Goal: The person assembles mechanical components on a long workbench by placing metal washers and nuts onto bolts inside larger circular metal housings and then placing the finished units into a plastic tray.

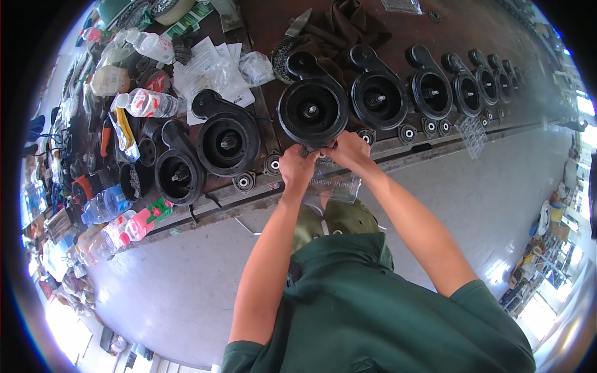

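Both of my hands meet at the near edge of the bench, just below a black round housing (313,112) with a shaft end in its middle. My left hand (296,166) is closed with its fingers pinched; what they grip is hidden. My right hand (349,151) is also closed, its fingertips touching close to the left ones, with a small part between them too covered to name. Under my hands a clear plastic tray (339,185) sticks out past the edge. Small flanged bearings lie on both sides: one bearing (272,164) by my left hand, another bearing (367,136) behind my right.
Several similar black housings (379,99) stand in a row along the bench. Plastic bottles (149,102), papers (208,68) and hand tools clutter the left. Behind the middle housing lies a brown cloth (348,28). Another clear plastic tray (472,135) overhangs the edge at right.
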The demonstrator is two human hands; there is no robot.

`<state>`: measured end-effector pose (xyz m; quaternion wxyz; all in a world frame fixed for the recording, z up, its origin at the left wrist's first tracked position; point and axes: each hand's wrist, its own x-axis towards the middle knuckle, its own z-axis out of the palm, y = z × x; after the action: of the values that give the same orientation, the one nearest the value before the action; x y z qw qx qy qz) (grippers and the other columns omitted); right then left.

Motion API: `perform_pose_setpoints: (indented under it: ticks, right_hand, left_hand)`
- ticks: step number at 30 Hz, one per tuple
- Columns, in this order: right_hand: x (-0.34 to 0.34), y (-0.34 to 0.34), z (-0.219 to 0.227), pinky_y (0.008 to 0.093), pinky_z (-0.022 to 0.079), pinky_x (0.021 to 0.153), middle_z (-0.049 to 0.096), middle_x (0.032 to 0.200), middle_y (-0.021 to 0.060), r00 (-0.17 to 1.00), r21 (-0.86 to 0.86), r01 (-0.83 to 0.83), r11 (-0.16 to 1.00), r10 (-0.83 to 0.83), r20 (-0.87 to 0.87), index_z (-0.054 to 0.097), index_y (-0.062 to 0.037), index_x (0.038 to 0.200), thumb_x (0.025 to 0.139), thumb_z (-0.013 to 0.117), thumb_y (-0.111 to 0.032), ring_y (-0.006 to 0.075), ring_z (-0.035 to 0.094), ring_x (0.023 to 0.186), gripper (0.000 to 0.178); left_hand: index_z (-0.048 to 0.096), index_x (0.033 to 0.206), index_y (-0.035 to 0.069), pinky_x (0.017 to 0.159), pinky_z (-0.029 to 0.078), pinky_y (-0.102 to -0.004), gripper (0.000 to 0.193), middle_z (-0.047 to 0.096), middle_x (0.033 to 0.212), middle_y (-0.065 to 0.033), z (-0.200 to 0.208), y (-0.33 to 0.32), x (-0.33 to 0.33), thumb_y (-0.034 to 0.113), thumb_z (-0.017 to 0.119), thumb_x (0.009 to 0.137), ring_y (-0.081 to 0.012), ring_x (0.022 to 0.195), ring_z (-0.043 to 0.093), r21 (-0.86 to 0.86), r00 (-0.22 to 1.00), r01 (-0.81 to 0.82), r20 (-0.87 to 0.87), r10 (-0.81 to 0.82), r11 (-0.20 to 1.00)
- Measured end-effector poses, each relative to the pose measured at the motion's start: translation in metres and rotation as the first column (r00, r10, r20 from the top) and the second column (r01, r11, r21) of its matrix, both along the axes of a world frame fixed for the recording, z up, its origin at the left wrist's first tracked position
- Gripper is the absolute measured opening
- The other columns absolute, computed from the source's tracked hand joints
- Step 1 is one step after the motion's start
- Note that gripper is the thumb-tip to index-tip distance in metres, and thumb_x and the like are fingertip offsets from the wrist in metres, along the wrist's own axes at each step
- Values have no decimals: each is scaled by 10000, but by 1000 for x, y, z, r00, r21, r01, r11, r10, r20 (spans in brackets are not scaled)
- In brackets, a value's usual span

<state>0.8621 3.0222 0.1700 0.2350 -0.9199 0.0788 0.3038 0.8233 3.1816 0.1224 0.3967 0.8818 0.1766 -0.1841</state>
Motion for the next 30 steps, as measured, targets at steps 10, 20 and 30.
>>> perform_pose_setpoints:
  ticks: [10, 20, 30]
  right_hand:
    - [-2, 7, 7, 453, 549, 834, 777, 948, 71, 1000, -79, -3, 997, 1, -17, 757, -141, 1006, 810, 786, -348, 315, 738, 947, 287]
    - [-6, -6, -2, 451, 525, 869, 768, 1021, 50, 999, 55, -20, 998, 22, -32, 722, -138, 1071, 774, 831, -354, 300, 717, 1019, 383]
    - [-15, 1, -7, 458, 465, 909, 758, 1034, 35, 996, 4, 81, 997, -81, -25, 693, -139, 1073, 766, 842, -325, 295, 709, 1021, 388]
  left_hand:
    - [735, 923, 30, 749, 549, -474, 353, 737, 854, -196, 9, -2, 3, 298, 881, 747, -408, 869, 712, -6, 999, -20, -47, 20, 1000]
    - [701, 866, 14, 718, 552, -451, 367, 729, 770, -156, 8, 3, 0, 273, 908, 708, -381, 771, 712, -136, 998, -30, -67, 21, 990]
    - [720, 852, 14, 724, 557, -451, 394, 738, 790, -167, 7, -2, 7, 284, 934, 661, -390, 800, 721, -66, 991, -43, -129, 34, 997]
